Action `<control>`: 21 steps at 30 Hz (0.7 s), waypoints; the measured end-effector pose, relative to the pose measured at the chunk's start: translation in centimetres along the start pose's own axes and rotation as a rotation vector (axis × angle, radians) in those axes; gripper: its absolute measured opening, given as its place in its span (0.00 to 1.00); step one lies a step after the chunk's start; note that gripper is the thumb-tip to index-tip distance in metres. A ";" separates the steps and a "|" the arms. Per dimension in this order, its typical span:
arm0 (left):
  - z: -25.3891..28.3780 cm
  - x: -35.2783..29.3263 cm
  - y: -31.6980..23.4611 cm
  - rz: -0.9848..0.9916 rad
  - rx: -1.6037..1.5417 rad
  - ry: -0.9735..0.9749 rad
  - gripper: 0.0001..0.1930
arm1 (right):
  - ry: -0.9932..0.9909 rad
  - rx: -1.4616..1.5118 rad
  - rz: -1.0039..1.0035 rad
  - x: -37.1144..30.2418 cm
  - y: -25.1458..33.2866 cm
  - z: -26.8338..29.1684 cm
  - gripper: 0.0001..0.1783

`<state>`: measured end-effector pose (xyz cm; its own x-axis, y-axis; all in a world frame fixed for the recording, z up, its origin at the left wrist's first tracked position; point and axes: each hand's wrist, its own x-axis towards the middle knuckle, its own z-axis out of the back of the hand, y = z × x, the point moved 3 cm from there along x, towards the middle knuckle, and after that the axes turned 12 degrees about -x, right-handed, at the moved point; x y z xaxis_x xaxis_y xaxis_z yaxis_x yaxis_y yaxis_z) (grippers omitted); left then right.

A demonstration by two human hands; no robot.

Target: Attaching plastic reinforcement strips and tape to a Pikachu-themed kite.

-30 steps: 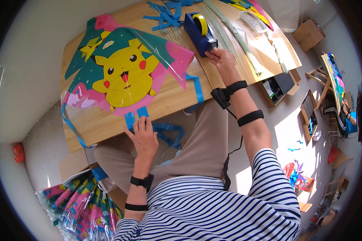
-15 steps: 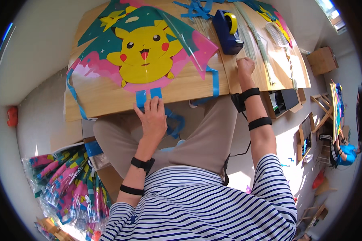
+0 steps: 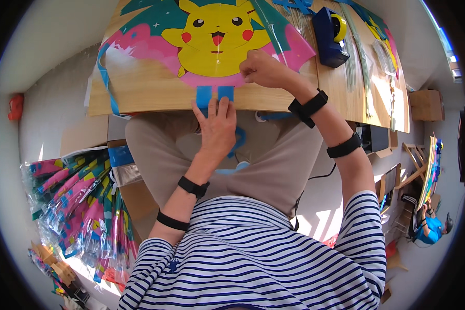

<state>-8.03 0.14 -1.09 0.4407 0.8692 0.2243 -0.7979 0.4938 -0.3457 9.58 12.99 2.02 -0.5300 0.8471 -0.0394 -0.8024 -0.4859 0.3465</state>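
A kite point(image 3: 214, 57) with a yellow cartoon creature on pink and green lies flat on the wooden table point(image 3: 139, 95). Two blue strips point(image 3: 203, 96) sit side by side at its lower edge, by the table's near rim. My left hand point(image 3: 218, 129) rests there, fingers stretched and tips on the strips, mostly on the right-hand one. Above the kite's lower right part, my right hand point(image 3: 263, 68) is closed with its fingers curled in; whatever it may hold is hidden. A blue ribbon point(image 3: 103, 77) trails from the kite's left side.
Right of the kite stands a dark blue tape dispenser point(image 3: 328, 46) with a yellow roll point(image 3: 339, 27). Thin clear rods point(image 3: 364, 67) lie beyond it. Wrapped kites point(image 3: 82, 201) are heaped at lower left. A cardboard box point(image 3: 426, 106) and a seated person point(image 3: 430, 230) are at right.
My right hand has moved left, from in front of the tape dispenser to above the kite's lower edge. My left hand stays at the blue strips. The whole view has shifted.
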 end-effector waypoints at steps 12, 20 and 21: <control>-0.1 -0.2 0.4 -0.013 -0.070 -0.042 0.28 | 0.158 -0.353 0.226 5.0 4.2 -1.6 0.04; -0.1 -0.2 0.6 -0.010 -0.121 -0.038 0.24 | 0.222 -0.390 0.267 5.7 5.0 -1.5 0.04; -0.2 -0.2 0.6 -0.012 -0.122 -0.041 0.24 | 0.226 -0.393 0.268 5.7 5.0 -1.5 0.04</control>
<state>-8.53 0.23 -1.48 0.4303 0.8628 0.2654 -0.7357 0.5056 -0.4507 2.12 15.02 2.11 -0.7417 0.6357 -0.2141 -0.6502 -0.7598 -0.0036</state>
